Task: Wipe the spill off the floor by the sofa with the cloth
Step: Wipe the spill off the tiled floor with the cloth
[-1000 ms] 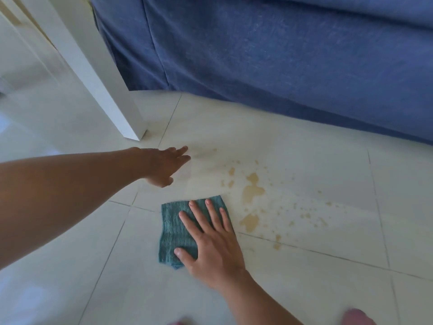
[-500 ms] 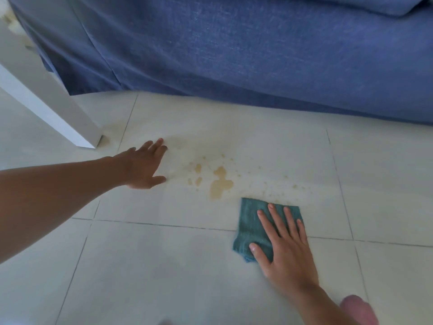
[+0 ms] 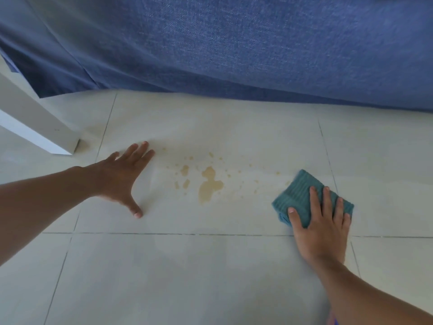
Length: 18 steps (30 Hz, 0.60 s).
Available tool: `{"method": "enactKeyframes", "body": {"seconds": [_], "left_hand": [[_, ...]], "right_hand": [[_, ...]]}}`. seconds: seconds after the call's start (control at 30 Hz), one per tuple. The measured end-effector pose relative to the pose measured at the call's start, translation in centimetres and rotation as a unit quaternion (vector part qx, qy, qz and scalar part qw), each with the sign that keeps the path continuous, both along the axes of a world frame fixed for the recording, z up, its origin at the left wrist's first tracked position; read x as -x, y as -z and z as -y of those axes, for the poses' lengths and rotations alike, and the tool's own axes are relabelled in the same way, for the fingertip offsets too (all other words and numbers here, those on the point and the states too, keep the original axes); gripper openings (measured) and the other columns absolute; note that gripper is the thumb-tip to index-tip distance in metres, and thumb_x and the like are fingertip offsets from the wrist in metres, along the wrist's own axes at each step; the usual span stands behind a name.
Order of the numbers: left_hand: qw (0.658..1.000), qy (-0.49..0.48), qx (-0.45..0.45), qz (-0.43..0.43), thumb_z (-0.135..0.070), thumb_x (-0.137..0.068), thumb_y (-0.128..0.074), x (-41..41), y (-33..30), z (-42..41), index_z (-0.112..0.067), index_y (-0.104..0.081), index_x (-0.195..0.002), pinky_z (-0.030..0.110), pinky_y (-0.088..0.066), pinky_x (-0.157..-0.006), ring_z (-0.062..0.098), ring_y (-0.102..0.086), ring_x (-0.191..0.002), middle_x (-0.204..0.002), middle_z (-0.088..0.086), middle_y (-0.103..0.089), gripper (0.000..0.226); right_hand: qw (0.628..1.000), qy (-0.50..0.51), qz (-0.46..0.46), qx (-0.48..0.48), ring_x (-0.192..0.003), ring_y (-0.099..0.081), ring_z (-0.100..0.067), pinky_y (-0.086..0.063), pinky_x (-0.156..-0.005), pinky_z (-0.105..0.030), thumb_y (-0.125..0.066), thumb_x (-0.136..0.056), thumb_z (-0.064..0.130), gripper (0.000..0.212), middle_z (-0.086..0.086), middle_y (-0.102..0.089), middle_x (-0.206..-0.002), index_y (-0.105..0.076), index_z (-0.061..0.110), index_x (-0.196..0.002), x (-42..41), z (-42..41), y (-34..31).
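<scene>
A tan spill [image 3: 209,184] lies on the pale floor tiles [image 3: 187,277] in front of the blue sofa [image 3: 234,48], with small droplets scattered around one larger puddle. My right hand [image 3: 321,226] presses flat on a folded teal cloth [image 3: 301,195], to the right of the puddle. The cloth rests on the floor at the right end of the droplet trail. My left hand [image 3: 121,177] lies flat on the tile left of the spill, fingers spread, holding nothing.
A white furniture leg [image 3: 42,130] stands on the floor at the left, just beyond my left hand. The sofa's fabric skirt runs along the whole back of the view. Dark grout lines cross the tiles.
My right hand has slid the cloth to the right, across the lower part of the spill, and those stains are gone. My left hand has settled flat on the floor.
</scene>
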<state>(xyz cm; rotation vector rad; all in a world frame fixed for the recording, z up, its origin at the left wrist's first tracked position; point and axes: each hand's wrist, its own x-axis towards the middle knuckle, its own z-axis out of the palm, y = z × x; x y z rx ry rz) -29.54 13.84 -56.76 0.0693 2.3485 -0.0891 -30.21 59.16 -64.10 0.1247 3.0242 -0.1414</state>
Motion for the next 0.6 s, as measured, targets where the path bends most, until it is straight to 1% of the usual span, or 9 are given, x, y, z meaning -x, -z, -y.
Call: {"method": "enactKeyframes", "body": {"seconds": [0.27, 0.47, 0.6], "left_hand": [[1.000, -0.011, -0.028, -0.003, -0.091, -0.040, -0.067, 0.0, 0.0, 0.3, -0.024, 0.040, -0.144, 0.047, 0.004, -0.124, 0.020, 0.037, -0.144, -0.150, 0.000, 0.050, 0.164], [1.000, -0.008, -0.028, -0.004, -0.090, -0.042, -0.067, 0.1, 0.2, 0.3, -0.023, 0.040, -0.145, 0.048, 0.007, -0.123, 0.020, 0.039, -0.142, -0.149, -0.001, 0.051, 0.163], [0.999, -0.008, -0.034, -0.008, -0.090, -0.043, -0.067, -0.1, 0.6, 0.6, -0.024, 0.039, -0.146, 0.048, 0.008, -0.123, 0.018, 0.040, -0.142, -0.149, -0.002, 0.051, 0.162]], "right_hand": [[1.000, 0.017, -0.003, -0.009, -0.155, -0.006, -0.034, -0.007, -0.125, -0.054, -0.017, -0.090, 0.072, 0.084, -0.005, -0.009, -0.171, -0.010, 0.029, -0.161, 2.4, 0.4, 0.3], [1.000, 0.011, 0.007, -0.011, -0.155, -0.002, -0.035, -0.005, -0.124, -0.055, -0.010, -0.086, 0.074, 0.087, -0.005, -0.005, -0.171, -0.007, 0.030, -0.161, 7.6, 1.8, -0.2], [1.000, -0.005, 0.019, -0.019, -0.155, 0.001, -0.035, -0.004, -0.124, -0.056, -0.010, -0.087, 0.074, 0.086, -0.004, 0.000, -0.171, -0.004, 0.031, -0.161, 9.9, 3.7, 0.0]]}}
